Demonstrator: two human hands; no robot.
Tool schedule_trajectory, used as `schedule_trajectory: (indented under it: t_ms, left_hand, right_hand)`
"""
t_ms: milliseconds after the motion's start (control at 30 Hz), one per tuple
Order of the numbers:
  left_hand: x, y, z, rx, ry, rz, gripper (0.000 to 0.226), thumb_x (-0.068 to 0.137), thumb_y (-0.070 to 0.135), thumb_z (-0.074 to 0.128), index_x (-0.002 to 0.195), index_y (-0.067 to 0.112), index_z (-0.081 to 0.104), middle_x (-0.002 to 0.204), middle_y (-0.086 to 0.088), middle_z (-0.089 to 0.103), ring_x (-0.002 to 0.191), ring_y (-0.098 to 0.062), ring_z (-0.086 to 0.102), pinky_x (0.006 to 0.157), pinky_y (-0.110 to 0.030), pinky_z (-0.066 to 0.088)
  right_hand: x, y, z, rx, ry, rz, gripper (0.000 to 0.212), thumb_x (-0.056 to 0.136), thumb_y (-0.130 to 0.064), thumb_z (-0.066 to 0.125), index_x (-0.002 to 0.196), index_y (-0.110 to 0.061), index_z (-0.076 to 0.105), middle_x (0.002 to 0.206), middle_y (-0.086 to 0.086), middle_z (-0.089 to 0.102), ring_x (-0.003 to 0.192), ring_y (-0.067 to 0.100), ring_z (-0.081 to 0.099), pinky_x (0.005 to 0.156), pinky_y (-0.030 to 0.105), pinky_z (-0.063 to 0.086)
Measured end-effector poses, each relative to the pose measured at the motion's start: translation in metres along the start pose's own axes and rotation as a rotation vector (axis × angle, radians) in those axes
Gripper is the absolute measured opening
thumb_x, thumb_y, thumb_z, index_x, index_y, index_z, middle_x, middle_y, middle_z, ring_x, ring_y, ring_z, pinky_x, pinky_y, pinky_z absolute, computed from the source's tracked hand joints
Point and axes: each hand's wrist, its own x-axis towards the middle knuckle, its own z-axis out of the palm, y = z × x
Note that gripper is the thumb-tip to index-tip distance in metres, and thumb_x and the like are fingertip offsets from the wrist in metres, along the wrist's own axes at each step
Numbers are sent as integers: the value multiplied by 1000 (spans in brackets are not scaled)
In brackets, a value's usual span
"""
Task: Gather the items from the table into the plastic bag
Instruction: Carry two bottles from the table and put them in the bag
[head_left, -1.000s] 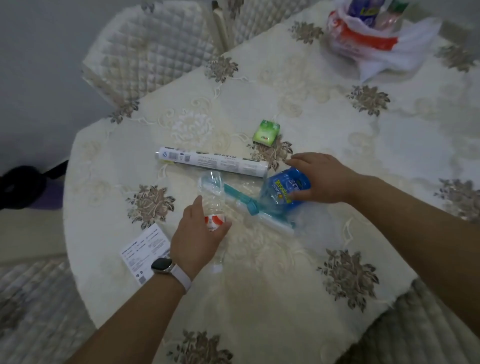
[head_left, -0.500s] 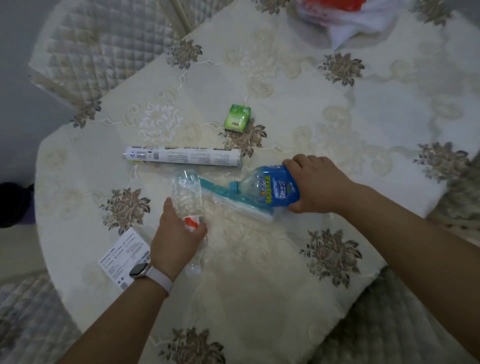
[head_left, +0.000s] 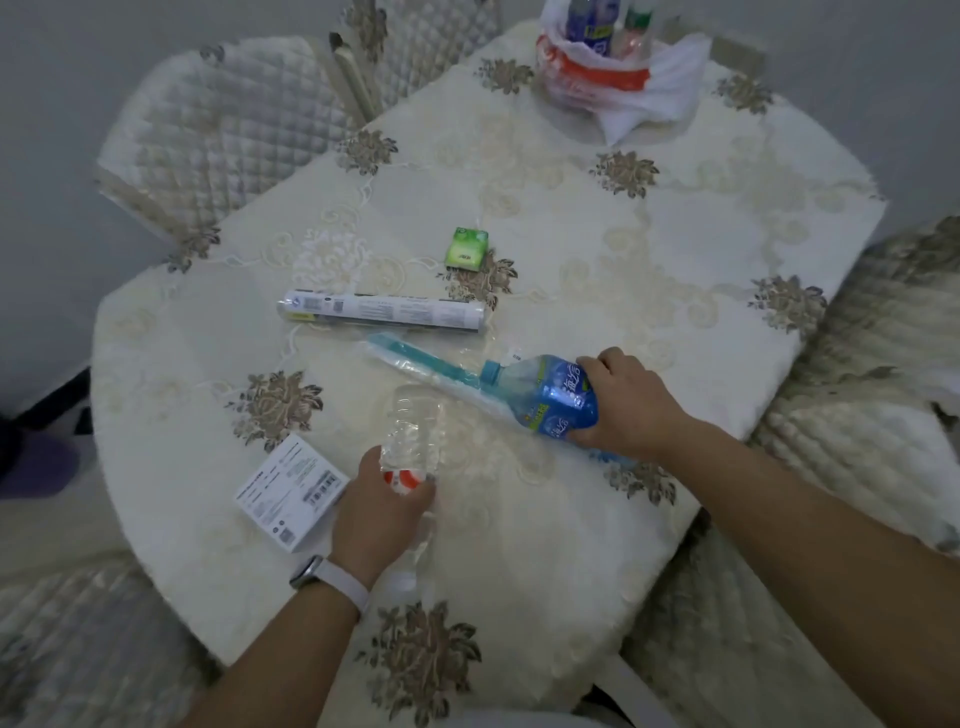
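Note:
My left hand grips a clear plastic bottle with a red and white label, held just above the table. My right hand holds a blue-labelled bottle with a teal cap, tilted over the table. Under it lies a teal toothbrush in a clear wrapper. A white tube-shaped pack, a small green packet and a white box lie on the cloth. The white and red plastic bag stands at the far edge with bottles inside.
The round table wears a cream cloth with brown flower patches. Quilted chairs stand at the far left, right and near left. A dark object lies on the floor at the left.
Both hands have lifted their bottles slightly and shifted towards me and to the right. The camera view has tilted up, bringing the bag back into sight.

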Motion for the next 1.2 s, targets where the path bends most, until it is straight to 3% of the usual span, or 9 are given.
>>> schedule_trajectory:
  t_ms: [133, 433, 700, 933, 1100, 1200]
  left_hand:
    - [-25, -6, -12, -52, -34, 92, 37, 81, 28, 75, 113, 28, 55, 89, 11, 66, 77, -2, 63, 60, -20, 44]
    - [-58, -15, -50, -189, -81, 216, 45, 78, 32, 76, 117, 33, 54, 93, 11, 69, 83, -7, 67, 76, -34, 55]
    - [-96, 10, -32, -279, -196, 363, 42, 76, 30, 77, 111, 34, 56, 90, 11, 70, 81, -10, 68, 73, -35, 55]
    - [-151, 63, 10, -283, -372, 494, 46, 79, 26, 77, 117, 36, 52, 95, 14, 69, 82, -4, 66, 67, -25, 48]
    - [-189, 97, 49, -213, -435, 553, 50, 79, 26, 78, 118, 36, 48, 94, 17, 66, 80, 2, 64, 64, -20, 46]
    - [-216, 123, 87, -222, -456, 571, 46, 78, 19, 78, 110, 38, 52, 93, 18, 67, 76, 5, 64, 65, -20, 46]
  right_hand:
    - [-19, -16, 9, 78, -5, 145, 87, 64, -56, 75, 135, -20, 39, 114, 7, 54, 101, 29, 56, 80, 36, 46]
    - [-96, -62, 9, 305, 180, 296, 74, 58, -58, 77, 118, -25, 48, 104, -3, 57, 94, 22, 57, 76, 37, 50]
    - [-193, -80, -25, 467, 448, 405, 71, 53, -61, 78, 111, -34, 48, 102, -10, 58, 89, 11, 60, 75, 37, 54]
    - [-287, -47, -41, 512, 621, 544, 73, 56, -52, 82, 119, -34, 47, 108, -12, 56, 95, 12, 59, 83, 37, 52]
    - [-341, 0, -28, 589, 689, 689, 88, 50, -63, 75, 127, -35, 42, 114, -9, 56, 101, 15, 58, 89, 42, 52]
    - [-378, 35, -17, 653, 731, 741, 73, 52, -59, 77, 115, -41, 45, 108, -11, 58, 98, 13, 60, 87, 42, 53]
